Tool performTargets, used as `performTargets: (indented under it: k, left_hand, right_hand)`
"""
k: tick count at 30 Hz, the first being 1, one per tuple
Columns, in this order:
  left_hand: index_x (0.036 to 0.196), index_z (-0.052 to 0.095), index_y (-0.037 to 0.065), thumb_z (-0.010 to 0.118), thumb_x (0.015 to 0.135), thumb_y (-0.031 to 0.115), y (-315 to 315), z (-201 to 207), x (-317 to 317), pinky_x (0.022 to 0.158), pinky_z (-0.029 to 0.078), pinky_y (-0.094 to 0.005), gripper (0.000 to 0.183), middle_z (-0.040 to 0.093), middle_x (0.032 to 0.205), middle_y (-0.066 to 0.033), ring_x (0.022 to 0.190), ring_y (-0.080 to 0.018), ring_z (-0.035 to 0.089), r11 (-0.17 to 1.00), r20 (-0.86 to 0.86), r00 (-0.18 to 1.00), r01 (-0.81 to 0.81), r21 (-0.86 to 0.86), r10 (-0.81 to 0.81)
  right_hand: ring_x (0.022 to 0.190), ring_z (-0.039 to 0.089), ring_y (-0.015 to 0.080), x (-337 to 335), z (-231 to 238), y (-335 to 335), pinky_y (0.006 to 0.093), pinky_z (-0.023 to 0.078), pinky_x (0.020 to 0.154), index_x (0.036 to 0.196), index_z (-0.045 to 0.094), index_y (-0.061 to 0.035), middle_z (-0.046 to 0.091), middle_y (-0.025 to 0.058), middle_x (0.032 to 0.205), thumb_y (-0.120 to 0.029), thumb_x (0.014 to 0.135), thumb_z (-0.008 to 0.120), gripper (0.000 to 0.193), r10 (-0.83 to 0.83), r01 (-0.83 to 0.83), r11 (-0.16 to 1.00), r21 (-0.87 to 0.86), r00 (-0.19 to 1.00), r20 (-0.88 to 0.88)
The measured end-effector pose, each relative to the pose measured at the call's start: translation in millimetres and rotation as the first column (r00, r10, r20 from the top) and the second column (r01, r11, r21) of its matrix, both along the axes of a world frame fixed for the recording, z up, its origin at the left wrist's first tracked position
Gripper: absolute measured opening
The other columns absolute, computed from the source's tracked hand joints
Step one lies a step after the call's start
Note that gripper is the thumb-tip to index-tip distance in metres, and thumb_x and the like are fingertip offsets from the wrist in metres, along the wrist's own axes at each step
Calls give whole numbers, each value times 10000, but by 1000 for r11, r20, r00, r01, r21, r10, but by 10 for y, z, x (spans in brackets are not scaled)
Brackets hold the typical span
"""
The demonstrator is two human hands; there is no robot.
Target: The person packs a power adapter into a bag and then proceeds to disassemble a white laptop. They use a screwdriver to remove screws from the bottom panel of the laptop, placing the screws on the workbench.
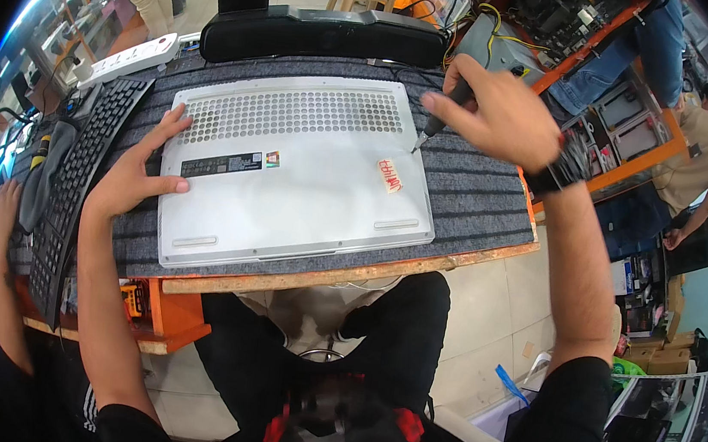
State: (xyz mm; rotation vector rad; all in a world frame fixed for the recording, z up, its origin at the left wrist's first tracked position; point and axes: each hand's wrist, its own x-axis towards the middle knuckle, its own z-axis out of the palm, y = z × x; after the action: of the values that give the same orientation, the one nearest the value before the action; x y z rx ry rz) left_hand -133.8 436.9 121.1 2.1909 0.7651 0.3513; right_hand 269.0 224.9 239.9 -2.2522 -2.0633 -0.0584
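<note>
A silver laptop [306,181] lies upside down on the grey ribbed mat, its bottom cover with the round-holed vent facing up. My left hand [139,172] rests at its left edge, thumb and fingers stretched out over the cover. In my right hand [507,116] is a dark screwdriver [435,126], gripped by its handle. The screwdriver slants down, and its tip is at the laptop's right side, near a small handwritten sticker [389,175]. Whether the tip sits in a screw is too small to tell.
Left of the laptop stands a black keyboard [89,159], with a white power strip [134,58] behind it. A black monitor stand [322,36] fills the table's back. Another person's hand [6,206] is at far left. The table's front edge [348,274] borders my lap.
</note>
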Motion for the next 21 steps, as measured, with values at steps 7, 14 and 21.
performTargets:
  k: [7, 14, 21]
  left_hand:
    - [1515, 464, 112, 870, 664, 355, -8, -20, 21, 1253, 124, -448, 973, 257, 1668, -105, 1563, -285, 140, 1000, 28, 1000, 4, -9, -3]
    - [1517, 464, 133, 870, 662, 354, -8, -3, 8, 1252, 147, -459, 972, 266, 1667, -88, 1557, -286, 167, 1000, 10, 1000, -11, -7, 11]
    - [1506, 482, 138, 876, 647, 340, -48, 24, -3, 1253, 165, -453, 966, 287, 1658, -84, 1554, -280, 185, 998, 0, 998, -57, -7, 57]
  right_hand:
    - [788, 689, 333, 107, 233, 115, 420, 537, 730, 1068, 663, -50, 702, 167, 863, -355, 997, 593, 321, 201, -199, 963, -182, 980, -9]
    - [856, 691, 335, 28, 284, 193, 418, 534, 771, 1013, 685, -13, 709, 177, 927, -326, 990, 596, 326, 170, -165, 949, -270, 985, -4]
    - [809, 681, 228, -45, 387, 220, 356, 528, 720, 1125, 629, -47, 701, 111, 959, -255, 969, 641, 260, 113, -100, 928, -358, 993, 15]
